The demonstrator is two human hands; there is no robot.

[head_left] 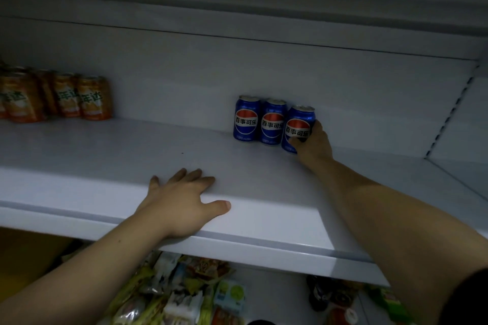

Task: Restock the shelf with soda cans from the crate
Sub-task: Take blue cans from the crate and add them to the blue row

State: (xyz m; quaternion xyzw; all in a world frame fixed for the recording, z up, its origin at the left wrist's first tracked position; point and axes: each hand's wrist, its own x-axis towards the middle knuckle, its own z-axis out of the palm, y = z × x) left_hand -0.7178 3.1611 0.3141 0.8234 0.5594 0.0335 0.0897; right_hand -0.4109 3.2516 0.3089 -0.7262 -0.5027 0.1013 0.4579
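Right hand [314, 144] grips the rightmost of 3 blue cans [298, 128] mid-frame; left hand [182, 203] lies flat, fingers spread, on the shelf [105, 166]

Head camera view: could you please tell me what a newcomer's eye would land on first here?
Three blue cans stand in a row at the back of the white shelf, and the right hand grips the rightmost blue can, which looks slightly tilted. The left hand lies flat, open, on the shelf's front edge. A cluster of orange cans sits far left, and snack packets fill the level below.
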